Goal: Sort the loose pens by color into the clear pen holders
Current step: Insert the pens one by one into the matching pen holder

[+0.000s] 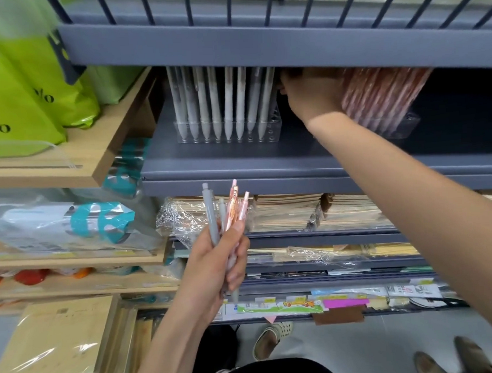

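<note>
Grey shelf (237, 158): grey holder (274, 127) left, pink holder (404, 124) right. Left hand (214, 262) grips loose pens (228, 207), grey and pink mixed, as stock. Right hand (311, 97) up at pink holder, likely slotting one; fingers hidden, grip unclear.

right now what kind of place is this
Probably a stationery shop: grey pens stand in a clear holder on a grey shelf, wrapped notebook stacks fill the shelves below, and green bags sit at left.
</note>
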The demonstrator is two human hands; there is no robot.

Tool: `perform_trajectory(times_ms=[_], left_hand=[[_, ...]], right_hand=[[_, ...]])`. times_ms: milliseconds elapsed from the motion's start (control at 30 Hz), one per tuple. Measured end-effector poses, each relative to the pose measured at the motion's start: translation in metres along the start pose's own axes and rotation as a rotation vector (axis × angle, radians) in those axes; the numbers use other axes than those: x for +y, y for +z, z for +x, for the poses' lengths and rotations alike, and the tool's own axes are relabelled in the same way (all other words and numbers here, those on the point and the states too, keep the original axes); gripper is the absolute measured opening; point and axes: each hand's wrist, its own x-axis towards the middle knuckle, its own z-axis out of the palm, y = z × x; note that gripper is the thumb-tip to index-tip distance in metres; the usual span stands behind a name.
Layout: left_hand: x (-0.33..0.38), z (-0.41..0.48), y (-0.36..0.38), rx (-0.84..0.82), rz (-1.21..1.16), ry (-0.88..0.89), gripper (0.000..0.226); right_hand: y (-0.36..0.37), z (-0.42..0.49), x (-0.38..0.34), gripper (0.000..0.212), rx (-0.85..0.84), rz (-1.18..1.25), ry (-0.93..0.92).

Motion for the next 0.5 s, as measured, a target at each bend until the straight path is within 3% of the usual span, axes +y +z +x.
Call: perform_trajectory(times_ms=[200, 367, 500], left_hand=[[0.001, 0.001, -0.001, -0.020, 0.013, 0.034, 0.029], [-0.001, 0.001, 0.003, -0.006, -0.057, 0.010, 0.031], [-0.002, 0.004, 0.006, 0.006, -0.125, 0.000, 0.020]], right_hand=[[0.000, 0.003, 0.004, 0.035, -0.002, 0.031, 0.033], [-0.003, -0.003, 0.007, 0.026, -0.007, 0.200, 0.019], [-0.012, -0.036, 0.010, 0.020, 0.056, 0.430, -0.023]])
